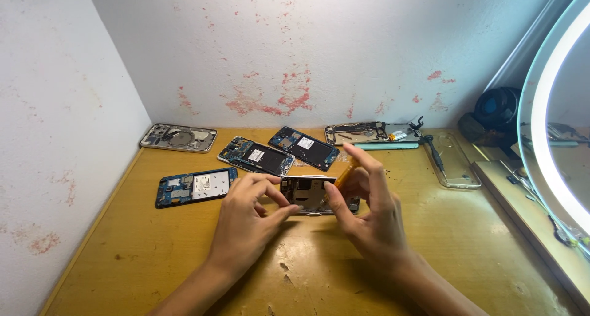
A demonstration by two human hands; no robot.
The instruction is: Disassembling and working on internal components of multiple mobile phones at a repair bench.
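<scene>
A person's left hand (249, 214) pinched the near-left edge of an opened phone chassis (307, 193) at the middle of a worn wooden table (467, 242), while the right hand (369, 214) gripped an orange-handled screwdriver (345, 171) whose tip met the chassis. Three stripped phones with exposed circuit boards (195, 187) (256, 156) (304, 147) lay behind, beside a metal frame (178, 138), a clear case (455, 162) and a ring light (553, 119).

Desk (430, 242) showing yellow lacquered wood, glossy, chipping in spots. Opened phone (307, 194) showing bare metal frame. Screwdriver handle (345, 173) looking translucent orange plastic. Wall (295, 51) showing matt, flaking paint.
</scene>
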